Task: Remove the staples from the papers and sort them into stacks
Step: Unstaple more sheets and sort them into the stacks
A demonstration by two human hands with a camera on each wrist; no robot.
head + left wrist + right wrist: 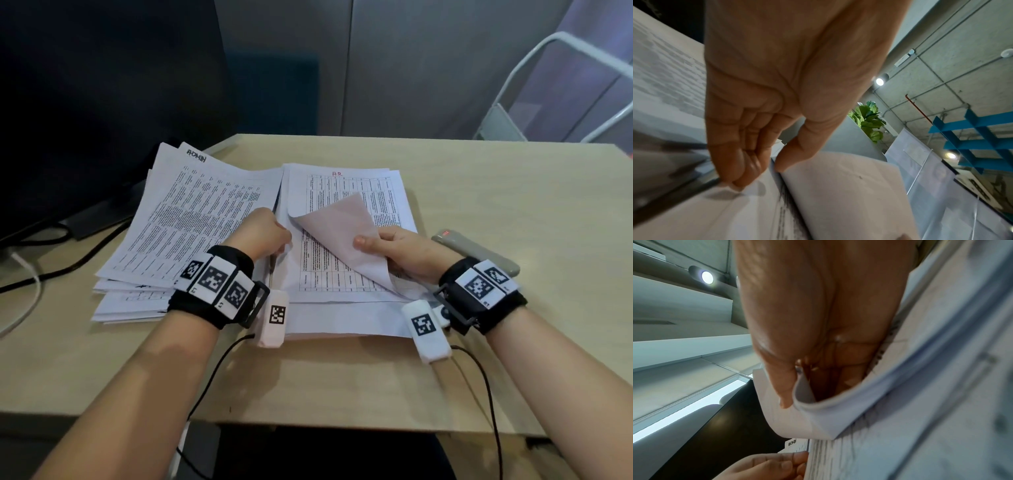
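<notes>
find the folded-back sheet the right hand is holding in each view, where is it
Head: the folded-back sheet is centre frame on the HR stack, pinched by the right hand.
Left wrist: the pale blank flap lower centre-right, beyond the left hand.
Right wrist: curls under the thumb at centre.
Shared landmark: the ADMIN page, upper left in the head view, bottom centre in the right wrist view; not legible in the left wrist view.

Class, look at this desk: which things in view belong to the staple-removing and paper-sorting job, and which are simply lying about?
Belong to the job:
- HR stack
- ADMIN stack
- folded-back sheet, pinched by the right hand
- left hand, at the HR stack's left edge

Lying about:
- grey device with a red label
- dark monitor
- cables
- white metal frame
</notes>
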